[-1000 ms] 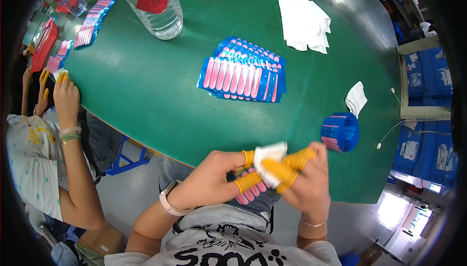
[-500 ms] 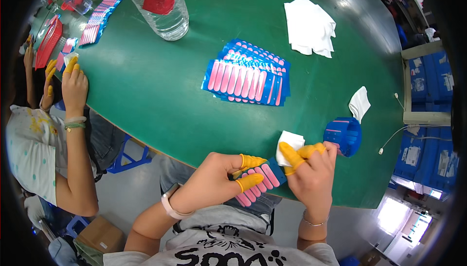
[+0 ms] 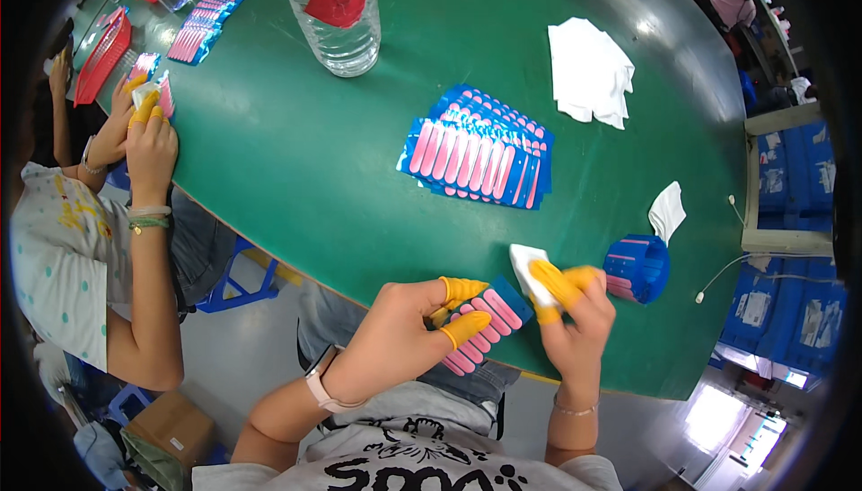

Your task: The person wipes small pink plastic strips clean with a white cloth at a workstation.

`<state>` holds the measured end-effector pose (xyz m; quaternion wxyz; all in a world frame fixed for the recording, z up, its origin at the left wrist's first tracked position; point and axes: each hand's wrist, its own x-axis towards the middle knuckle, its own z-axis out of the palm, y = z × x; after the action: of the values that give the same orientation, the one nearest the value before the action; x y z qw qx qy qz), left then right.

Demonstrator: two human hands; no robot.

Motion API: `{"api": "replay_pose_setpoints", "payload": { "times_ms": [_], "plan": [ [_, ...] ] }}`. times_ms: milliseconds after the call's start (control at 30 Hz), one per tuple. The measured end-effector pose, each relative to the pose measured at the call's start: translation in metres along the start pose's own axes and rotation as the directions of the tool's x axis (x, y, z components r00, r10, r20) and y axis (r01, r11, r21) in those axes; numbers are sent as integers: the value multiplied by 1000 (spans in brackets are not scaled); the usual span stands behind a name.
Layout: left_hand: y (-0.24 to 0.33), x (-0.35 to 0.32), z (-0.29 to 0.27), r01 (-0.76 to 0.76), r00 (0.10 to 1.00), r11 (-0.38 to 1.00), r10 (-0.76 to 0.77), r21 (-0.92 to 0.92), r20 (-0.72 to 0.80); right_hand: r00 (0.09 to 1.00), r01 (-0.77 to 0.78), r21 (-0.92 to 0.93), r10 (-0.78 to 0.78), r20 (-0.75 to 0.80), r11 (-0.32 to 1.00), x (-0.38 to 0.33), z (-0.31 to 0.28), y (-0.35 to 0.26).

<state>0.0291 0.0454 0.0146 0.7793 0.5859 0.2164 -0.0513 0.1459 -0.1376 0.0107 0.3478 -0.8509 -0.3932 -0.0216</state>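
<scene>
My left hand (image 3: 391,338) wears yellow finger cots on thumb and fingers. It pinches a blue sheet (image 3: 510,297) with a row of pink rounded strips, tilted at the table's near edge. In my right hand (image 3: 575,316), also in yellow finger cots, is a folded white cloth (image 3: 523,267), just right of the sheet's upper end and apart from it. Beyond my hands lies a fanned stack of blue sheets with pink strips (image 3: 467,159). A curled blue sheet (image 3: 636,267) stands to the right of my right hand.
White cloths (image 3: 591,69) are piled at the far right, with a single white cloth (image 3: 666,211) behind the curled sheet. A clear water bottle (image 3: 348,33) stands far left of the stack. Further left, a co-worker's hands (image 3: 151,145) work beside a red basket (image 3: 103,56).
My right hand has lifted the cloth off the sheet's upper end, slightly up and away. The view has shifted a little. The co-worker's two hands have come together.
</scene>
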Motion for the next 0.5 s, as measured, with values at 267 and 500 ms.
{"api": "replay_pose_setpoints", "payload": {
  "times_ms": [267, 500],
  "plan": [
    [4, 5, 4, -69, 994, 997, 72, -33, 80, 961, -124, 876, 277, -12, 466, 0, -2, -16],
    [28, 9, 7, -160, 987, 914, 152, 372, 52, 954, -187, 843, 297, 34, 505, -4, -4, -4]
  ]
}}
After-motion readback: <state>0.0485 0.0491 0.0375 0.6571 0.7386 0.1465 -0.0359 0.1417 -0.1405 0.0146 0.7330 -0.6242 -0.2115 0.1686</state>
